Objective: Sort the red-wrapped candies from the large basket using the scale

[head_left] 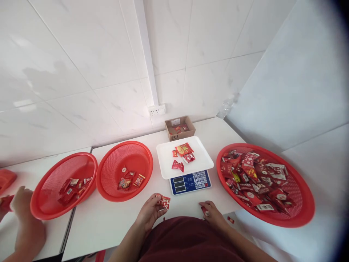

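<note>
My left hand (151, 211) pinches a small red and white snack packet (164, 202) just in front of the scale. My right hand (212, 214) is closed around a dark red wrapped candy (205, 211) near the table's front edge, partly covered by the fingers. Ahead of both hands is a blue weighing scale (191, 182) with a white tray (167, 165) on top. Several red packets (184, 149) lie on that tray, a larger one among them with a yellow-green print. The scale's display digits cannot be read.
On the right, a large red basket (307, 203) is heaped with red packets. Two red baskets (105, 182) on the left hold a few packets each. A cardboard box (180, 135) stands behind the scale. At far left is another person's arm (28, 225). A wrapped candy (230, 219) lies below the table edge.
</note>
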`<state>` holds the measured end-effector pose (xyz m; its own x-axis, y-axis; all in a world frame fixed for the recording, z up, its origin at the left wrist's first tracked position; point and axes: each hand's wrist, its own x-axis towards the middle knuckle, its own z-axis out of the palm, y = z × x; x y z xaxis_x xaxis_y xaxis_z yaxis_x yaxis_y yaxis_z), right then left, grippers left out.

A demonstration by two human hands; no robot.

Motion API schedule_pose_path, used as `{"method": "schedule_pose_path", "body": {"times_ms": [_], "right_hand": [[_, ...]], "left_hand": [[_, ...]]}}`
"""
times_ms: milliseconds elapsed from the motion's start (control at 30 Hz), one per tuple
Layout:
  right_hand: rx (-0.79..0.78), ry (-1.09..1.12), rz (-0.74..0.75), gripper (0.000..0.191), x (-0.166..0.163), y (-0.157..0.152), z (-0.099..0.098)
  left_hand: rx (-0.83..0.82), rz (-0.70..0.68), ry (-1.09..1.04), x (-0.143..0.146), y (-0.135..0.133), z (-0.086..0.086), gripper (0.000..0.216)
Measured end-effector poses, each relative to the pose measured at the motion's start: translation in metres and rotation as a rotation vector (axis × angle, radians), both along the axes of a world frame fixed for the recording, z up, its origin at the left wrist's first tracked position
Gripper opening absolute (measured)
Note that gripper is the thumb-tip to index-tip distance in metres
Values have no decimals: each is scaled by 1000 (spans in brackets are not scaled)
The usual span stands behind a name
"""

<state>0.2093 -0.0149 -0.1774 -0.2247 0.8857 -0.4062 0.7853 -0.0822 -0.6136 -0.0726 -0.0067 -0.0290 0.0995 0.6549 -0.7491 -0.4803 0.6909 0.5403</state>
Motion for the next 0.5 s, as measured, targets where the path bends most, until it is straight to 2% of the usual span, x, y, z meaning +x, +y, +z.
{"method": "schedule_pose_path", "body": {"times_ms": [67, 167, 267, 333, 400, 500], "right_hand": [[60, 57, -4, 50, -4, 11, 16], [310, 32, -61, 38, 18, 31, 48], [555, -174, -245, 39, 53, 54, 80], [637, -354, -354, 42, 63, 69, 98], [666, -411, -304, 42, 50, 82, 109], [616, -341, -22, 38, -6, 99, 114]], "left_hand": [[18, -19, -4, 2, 0, 3, 22], [44, -34, -2, 3, 1, 6, 22], [35, -44, 4, 2, 4, 4, 22], [30, -64, 0, 4, 6, 2, 23], [41, -87, -8, 7, 8, 0, 25], [64, -114, -12, 12, 12, 1, 26]]}}
